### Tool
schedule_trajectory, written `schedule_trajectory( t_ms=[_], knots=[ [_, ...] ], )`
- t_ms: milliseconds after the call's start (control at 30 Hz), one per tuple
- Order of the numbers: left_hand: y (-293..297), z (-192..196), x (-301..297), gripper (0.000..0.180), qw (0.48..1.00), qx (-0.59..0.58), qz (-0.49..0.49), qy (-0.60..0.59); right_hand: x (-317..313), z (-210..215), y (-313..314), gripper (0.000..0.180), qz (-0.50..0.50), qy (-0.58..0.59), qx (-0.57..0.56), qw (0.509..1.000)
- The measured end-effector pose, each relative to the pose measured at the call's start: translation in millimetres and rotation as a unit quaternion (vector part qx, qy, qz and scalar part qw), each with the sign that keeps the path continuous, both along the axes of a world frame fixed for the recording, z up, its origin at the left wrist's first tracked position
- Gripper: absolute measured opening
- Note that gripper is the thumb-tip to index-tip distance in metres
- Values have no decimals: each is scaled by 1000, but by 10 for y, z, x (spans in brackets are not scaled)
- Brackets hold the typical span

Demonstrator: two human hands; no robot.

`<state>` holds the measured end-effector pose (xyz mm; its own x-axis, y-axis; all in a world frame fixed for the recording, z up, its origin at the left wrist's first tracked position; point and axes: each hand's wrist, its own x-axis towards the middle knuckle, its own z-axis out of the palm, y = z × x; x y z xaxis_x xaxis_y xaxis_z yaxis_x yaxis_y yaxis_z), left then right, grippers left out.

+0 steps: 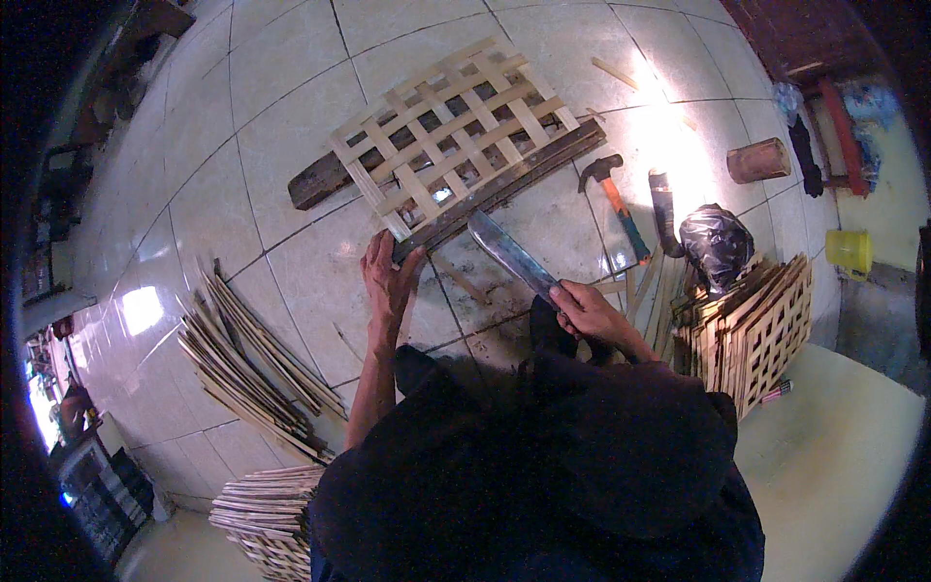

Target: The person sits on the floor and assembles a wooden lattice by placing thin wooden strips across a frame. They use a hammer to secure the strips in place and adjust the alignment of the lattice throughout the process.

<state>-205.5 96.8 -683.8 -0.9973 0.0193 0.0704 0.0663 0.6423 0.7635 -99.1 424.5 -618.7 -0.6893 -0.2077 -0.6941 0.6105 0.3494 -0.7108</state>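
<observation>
A woven lattice panel of pale bamboo-like strips (451,136) rests across two dark wooden bars on the tiled floor. The nearer wooden bar (514,184) runs along its lower edge, and the farther bar (320,182) sticks out at its left. At the near left end, my left hand (390,276) is closed round the nearer bar's end, beside the panel's corner. In my right hand (592,312) is the handle of a machete (514,254). Its broad grey blade points up and left, its tip close to the nearer bar. My fist hides most of the handle.
Right of the panel lie a claw hammer (613,206), a dark curved object (664,213), a black plastic bag (718,244) and a wooden block (759,161). Woven panels (766,335) stand stacked at right, others (267,514) at lower left. Loose strips (254,364) lie left. A yellow bucket (849,252) stands far right.
</observation>
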Motion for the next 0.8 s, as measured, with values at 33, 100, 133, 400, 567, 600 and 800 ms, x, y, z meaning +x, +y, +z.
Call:
schedule_trajectory(
  t_ms=[33,100,133,400,567,600,800],
  knots=[
    [-13,-36,-6,49,1000,-4,-6,4,-14,6,2,36,1,-6,-1,1000],
    [-36,-106,-16,49,1000,-11,-18,13,15,-69,28,37,0,10,-7,1000],
    [-15,-59,-31,49,999,16,-33,17,27,-82,52,37,-2,16,-7,1000],
    [-8,84,-60,47,995,50,-71,40,-27,-123,-118,43,23,45,113,992],
    [-29,-21,-32,49,998,53,-38,24,12,-240,-279,44,11,165,219,962],
    [-41,-41,-21,49,998,48,-27,18,-44,-151,-247,44,-30,56,98,993],
    [-24,72,-47,46,998,23,-46,39,-91,-134,-110,43,0,-11,-5,1000]
  ],
)
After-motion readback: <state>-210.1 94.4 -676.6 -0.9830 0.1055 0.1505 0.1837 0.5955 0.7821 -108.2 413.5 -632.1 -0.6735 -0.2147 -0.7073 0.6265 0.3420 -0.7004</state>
